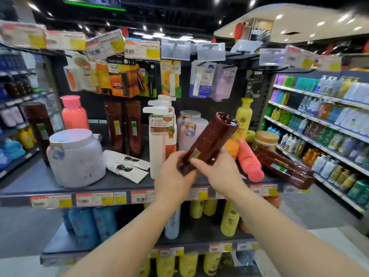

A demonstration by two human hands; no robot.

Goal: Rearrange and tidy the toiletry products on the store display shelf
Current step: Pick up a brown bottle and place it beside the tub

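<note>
- Two hands are closed on one brown bottle (207, 142), tilted above the shelf (30, 184) front.
- Its near end is wrapped by the left hand (175, 177).
- Its label side is pinched by the right hand (219, 169).

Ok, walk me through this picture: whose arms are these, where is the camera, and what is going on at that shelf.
No machine here: a person wears one camera on the head, looking forward and down, so the arms are their own. The left hand and right hand together hold a dark brown bottle, tilted, above a store shelf. On the shelf stand a large white tub, two brown bottles, a white pump bottle and a yellow bottle. A pink bottle and another brown bottle lie on their sides at the right.
</note>
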